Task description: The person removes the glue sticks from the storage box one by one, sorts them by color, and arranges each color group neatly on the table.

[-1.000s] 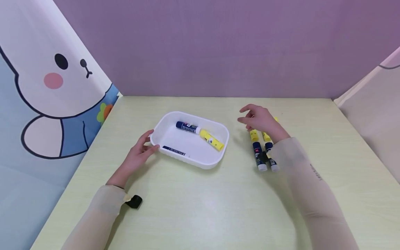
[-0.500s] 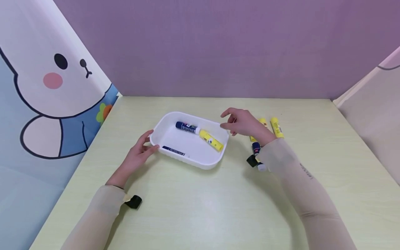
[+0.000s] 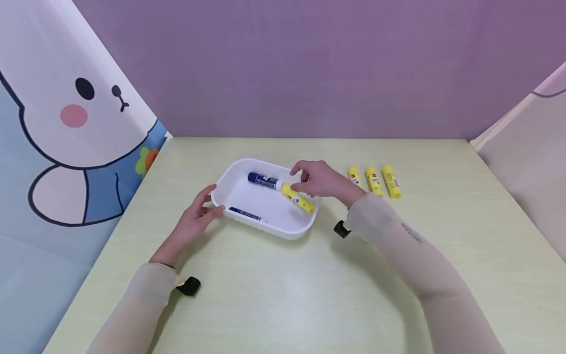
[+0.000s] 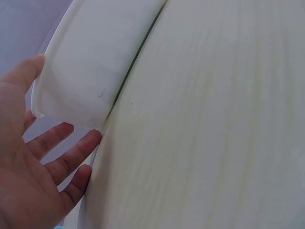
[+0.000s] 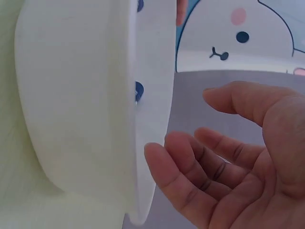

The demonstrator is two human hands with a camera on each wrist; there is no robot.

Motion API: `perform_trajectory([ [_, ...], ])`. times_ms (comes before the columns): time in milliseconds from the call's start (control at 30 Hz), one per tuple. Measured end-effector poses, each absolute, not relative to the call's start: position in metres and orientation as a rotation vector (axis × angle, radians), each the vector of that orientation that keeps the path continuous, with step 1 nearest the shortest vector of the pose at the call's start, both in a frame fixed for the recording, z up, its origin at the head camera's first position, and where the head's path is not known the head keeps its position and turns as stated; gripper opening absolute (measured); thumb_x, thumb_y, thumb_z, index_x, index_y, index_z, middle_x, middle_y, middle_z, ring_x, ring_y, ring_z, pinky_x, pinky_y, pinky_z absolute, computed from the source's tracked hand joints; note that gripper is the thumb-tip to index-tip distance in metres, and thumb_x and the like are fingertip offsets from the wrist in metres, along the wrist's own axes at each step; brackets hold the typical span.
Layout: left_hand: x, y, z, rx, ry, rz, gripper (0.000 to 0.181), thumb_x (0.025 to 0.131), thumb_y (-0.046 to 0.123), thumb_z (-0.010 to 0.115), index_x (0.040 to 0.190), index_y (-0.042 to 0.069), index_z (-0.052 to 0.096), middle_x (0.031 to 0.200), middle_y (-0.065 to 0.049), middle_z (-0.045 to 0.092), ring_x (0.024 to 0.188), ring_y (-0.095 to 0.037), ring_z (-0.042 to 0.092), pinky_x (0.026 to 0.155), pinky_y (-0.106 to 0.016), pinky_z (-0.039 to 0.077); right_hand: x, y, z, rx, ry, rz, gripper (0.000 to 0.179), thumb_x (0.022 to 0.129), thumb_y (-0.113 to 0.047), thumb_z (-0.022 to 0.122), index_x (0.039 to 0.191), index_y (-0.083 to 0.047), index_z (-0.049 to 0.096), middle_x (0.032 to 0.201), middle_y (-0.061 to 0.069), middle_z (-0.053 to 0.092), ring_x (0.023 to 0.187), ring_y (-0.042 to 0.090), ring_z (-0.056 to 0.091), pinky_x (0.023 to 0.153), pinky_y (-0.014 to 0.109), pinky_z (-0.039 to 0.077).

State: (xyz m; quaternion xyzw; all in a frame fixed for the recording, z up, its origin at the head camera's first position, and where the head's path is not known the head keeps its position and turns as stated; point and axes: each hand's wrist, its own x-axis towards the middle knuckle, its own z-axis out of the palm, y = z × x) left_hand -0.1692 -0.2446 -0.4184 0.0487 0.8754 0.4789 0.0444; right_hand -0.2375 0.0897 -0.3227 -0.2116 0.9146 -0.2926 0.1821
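Note:
A white plastic tray [image 3: 274,223] sits left of the table's middle. Inside it lie a dark blue glue stick [image 3: 263,180] with a white end, a yellow glue stick [image 3: 305,202] end to end with it, and another dark blue glue stick [image 3: 245,213] along the near wall. My left hand [image 3: 194,214] holds the tray's left end, thumb and index finger at its rim. Over the tray's right side hovers my right hand [image 3: 316,179], above the yellow stick. In the right wrist view, its thumb and loosely bent fingers stand apart with nothing between them.
Right of the tray, three yellow glue sticks [image 3: 373,181] lie side by side, the leftmost partly behind my right sleeve [image 3: 380,221]. A purple backdrop [image 3: 318,73] rises behind the table, and a cartoon-printed cloth [image 3: 110,137] borders its left side.
My right hand has moved left from above the glue sticks on the table to over the tray. Its forearm now hides the blue sticks there. My left hand and the tray have stayed put.

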Motion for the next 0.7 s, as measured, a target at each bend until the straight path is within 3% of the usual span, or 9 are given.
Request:
perform_trajectory([
  [300,-0.169,-0.244,-0.418,0.160,2.667,1.477,0.070,0.102,0.037,0.058,0.159,0.020,0.021,0.144,-0.021,0.044,0.109,-0.037,0.057,0.084,-0.039,0.045,-0.238,0.061,-0.325,-0.766,2.477,-0.727,0.044,0.093,-0.023,0.072,0.132,-0.006,0.058,0.090,0.009,0.060,0.068,0.019,0.057,0.064,0.028,0.048],
  [433,-0.169,-0.244,-0.418,0.156,2.665,1.476,0.070,0.102,0.037,0.057,0.159,0.021,0.021,0.144,-0.021,0.044,0.109,-0.037,0.057,0.084,-0.039,0.045,-0.241,0.050,-0.330,-0.805,2.350,-0.748,0.044,0.093,-0.023,0.073,0.130,-0.006,0.058,0.088,0.009,0.062,0.065,0.020,0.059,0.067,0.032,0.052],
  [700,-0.170,-0.245,-0.419,0.154,2.656,1.473,0.070,0.102,0.037,0.058,0.159,0.022,0.021,0.144,-0.021,0.044,0.110,-0.038,0.057,0.086,-0.041,0.045,-0.244,0.038,-0.341,-0.824,2.136,-0.761,0.046,0.094,-0.024,0.071,0.134,-0.008,0.054,0.099,0.013,0.063,0.079,0.024,0.067,0.072,0.033,0.057],
])
